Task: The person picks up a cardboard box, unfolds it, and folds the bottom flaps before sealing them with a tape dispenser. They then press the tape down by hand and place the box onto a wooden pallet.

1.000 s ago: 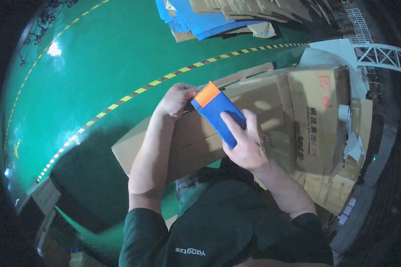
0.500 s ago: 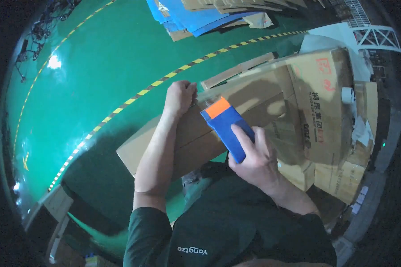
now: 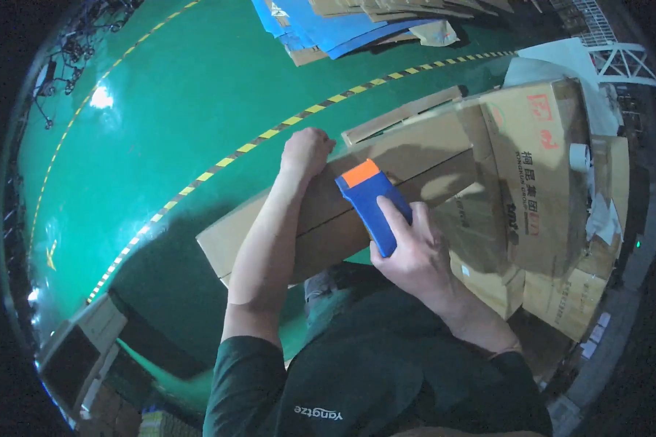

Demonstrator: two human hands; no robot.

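A long brown cardboard box (image 3: 328, 211) lies in front of my body, with a dark seam running along its upper face. My right hand (image 3: 415, 251) is wrapped round a flat blue hand-held tool with an orange end (image 3: 375, 211). Over the box, the orange end points away from me; I cannot make out the tool's exact kind. My left hand (image 3: 307, 151) is closed at the far edge of the box, left of the orange end. Whatever its curled fingers hold is hidden.
Large printed cartons (image 3: 536, 175) stand to the right, with a white roll (image 3: 579, 162) beside them. A cardboard strip (image 3: 401, 115) lies behind the box. Blue sheets and flattened cardboard (image 3: 342, 33) are stacked on the green floor (image 3: 189, 95), beyond yellow-black tape (image 3: 270, 133).
The whole view has shifted slightly. My left hand has tipped a little at the box's far edge, and the blue tool stays over the box in my right hand.
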